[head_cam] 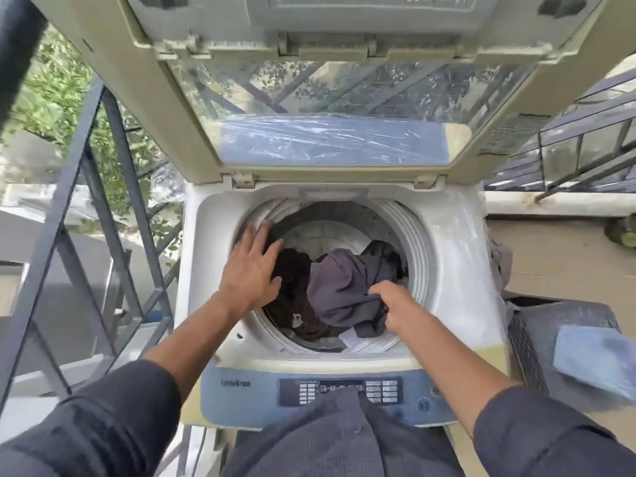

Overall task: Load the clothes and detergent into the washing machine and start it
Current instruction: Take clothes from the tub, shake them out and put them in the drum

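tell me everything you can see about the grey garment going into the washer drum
The grey garment is a dark grey-purple piece of soft woven-looking cloth, crumpled and folded over itself. It lies in the right half of the drum, partly over a darker brown-black garment to its left. The right hand grips its near edge with curled fingers. A pale tag or lining shows under its lower edge. The left hand is spread open beside it, not touching it.

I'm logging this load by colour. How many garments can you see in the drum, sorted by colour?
Grey-purple garment, gripped by the right hand: 1
Dark brown garment, beside the open left hand: 1
Total: 2 visible; any beneath are hidden.
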Demonstrator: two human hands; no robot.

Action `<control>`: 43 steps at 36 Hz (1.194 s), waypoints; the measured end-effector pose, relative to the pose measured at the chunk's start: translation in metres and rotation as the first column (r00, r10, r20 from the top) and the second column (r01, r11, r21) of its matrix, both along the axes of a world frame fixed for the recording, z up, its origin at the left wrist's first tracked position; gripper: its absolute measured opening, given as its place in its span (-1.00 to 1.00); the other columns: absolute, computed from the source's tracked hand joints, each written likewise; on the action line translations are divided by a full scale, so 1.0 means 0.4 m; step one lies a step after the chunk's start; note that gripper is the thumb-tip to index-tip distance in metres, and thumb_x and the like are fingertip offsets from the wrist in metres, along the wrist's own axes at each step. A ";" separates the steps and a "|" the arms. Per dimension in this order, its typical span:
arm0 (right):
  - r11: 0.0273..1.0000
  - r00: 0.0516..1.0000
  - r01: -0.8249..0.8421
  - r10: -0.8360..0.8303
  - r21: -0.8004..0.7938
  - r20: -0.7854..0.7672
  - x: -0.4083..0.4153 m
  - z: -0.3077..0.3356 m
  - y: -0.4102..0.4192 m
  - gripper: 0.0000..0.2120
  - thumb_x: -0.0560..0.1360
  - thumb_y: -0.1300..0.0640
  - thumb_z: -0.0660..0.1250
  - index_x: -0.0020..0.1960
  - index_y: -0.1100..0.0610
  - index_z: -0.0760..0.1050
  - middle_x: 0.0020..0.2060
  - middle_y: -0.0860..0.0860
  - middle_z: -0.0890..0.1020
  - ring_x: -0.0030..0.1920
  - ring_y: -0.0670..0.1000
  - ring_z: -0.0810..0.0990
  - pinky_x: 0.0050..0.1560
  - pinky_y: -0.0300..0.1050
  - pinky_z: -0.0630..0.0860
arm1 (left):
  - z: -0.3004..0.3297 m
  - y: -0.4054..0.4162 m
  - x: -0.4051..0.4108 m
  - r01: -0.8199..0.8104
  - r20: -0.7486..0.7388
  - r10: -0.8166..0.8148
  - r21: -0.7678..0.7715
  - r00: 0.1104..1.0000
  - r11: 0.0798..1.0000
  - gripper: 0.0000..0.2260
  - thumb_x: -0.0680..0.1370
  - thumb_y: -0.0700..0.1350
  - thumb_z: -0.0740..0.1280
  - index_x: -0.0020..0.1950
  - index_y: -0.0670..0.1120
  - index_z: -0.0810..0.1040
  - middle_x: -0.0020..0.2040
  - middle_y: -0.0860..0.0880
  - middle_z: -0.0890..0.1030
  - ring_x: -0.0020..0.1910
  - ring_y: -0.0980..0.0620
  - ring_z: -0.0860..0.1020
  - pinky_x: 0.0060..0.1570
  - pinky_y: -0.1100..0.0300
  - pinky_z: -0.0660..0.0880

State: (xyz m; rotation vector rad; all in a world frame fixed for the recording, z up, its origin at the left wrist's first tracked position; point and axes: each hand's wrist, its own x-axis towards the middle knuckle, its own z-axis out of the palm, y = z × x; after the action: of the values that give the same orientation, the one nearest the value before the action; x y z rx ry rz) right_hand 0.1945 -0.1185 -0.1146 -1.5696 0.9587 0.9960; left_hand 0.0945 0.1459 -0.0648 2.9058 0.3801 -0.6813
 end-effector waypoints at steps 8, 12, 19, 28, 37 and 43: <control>0.971 0.994 0.111 -0.109 0.210 -0.021 0.067 0.033 0.093 -0.68 0.56 0.21 0.37 0.28 0.30 0.55 0.21 0.27 0.65 0.06 0.20 0.66 0.33 0.26 0.53 | -0.056 -0.032 0.002 0.117 -0.134 -0.093 0.181 0.987 0.977 -0.30 0.51 0.30 0.25 0.64 0.14 0.28 0.73 -0.18 -0.15 0.61 -0.39 -0.41 0.61 -0.30 -0.31; 0.950 0.993 0.075 -0.098 0.304 0.062 0.090 0.079 0.143 -0.54 0.68 0.25 0.25 0.56 0.16 0.28 0.38 0.24 0.49 0.27 0.28 0.58 0.33 0.21 0.54 | -0.057 -0.031 0.006 0.128 -0.162 -0.101 0.166 0.982 0.978 -0.34 0.49 0.32 0.24 0.58 0.17 0.37 0.73 -0.15 -0.10 0.59 -0.39 -0.45 0.59 -0.33 -0.32; 0.958 0.986 -0.102 0.061 0.269 0.157 0.091 0.085 0.166 -0.61 0.68 0.23 0.24 0.50 0.14 0.40 0.27 0.22 0.60 0.20 0.26 0.65 0.19 0.16 0.63 | -0.055 -0.030 0.000 0.127 -0.156 -0.103 0.151 0.982 0.980 -0.37 0.47 0.32 0.25 0.52 0.15 0.45 0.73 -0.13 -0.07 0.58 -0.41 -0.46 0.58 -0.35 -0.34; 0.947 0.960 -0.205 0.146 0.249 0.239 0.056 0.133 0.128 -0.72 0.68 0.17 0.28 0.38 0.12 0.51 0.19 0.15 0.67 0.15 0.18 0.69 0.14 0.07 0.66 | -0.041 -0.022 0.000 0.012 -0.016 -0.012 -0.016 1.000 1.000 -0.40 0.53 0.28 0.31 0.57 0.20 0.39 0.73 -0.10 0.04 0.64 -0.29 -0.38 0.58 -0.23 -0.39; 0.939 0.898 -0.293 0.204 0.183 0.390 0.004 0.211 0.048 -0.74 0.69 0.12 0.27 0.34 0.09 0.58 0.09 0.04 0.74 0.09 0.05 0.74 0.17 0.01 0.67 | 0.028 -0.097 -0.010 -0.080 0.147 0.125 -0.283 0.981 0.956 -0.54 0.63 0.05 0.35 0.54 0.11 0.45 0.71 -0.10 0.16 0.71 -0.19 -0.11 0.65 -0.13 -0.17; 0.939 0.848 -0.313 0.207 0.146 0.488 -0.032 0.280 -0.011 -0.80 0.67 0.15 0.29 0.24 0.07 0.61 0.05 0.04 0.75 0.09 0.06 0.74 0.19 0.05 0.67 | 0.082 -0.188 -0.016 -0.071 0.220 0.177 -0.417 0.959 0.906 -0.54 0.63 0.00 0.35 0.54 0.08 0.45 0.66 -0.07 0.29 0.70 -0.18 0.07 0.65 -0.23 0.02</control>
State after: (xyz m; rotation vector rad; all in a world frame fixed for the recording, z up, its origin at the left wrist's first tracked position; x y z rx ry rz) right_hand 0.1819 -0.1231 -0.0028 -1.6702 0.2902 0.8145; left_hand 0.0882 0.0708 -0.0320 2.5014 0.3422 -0.3137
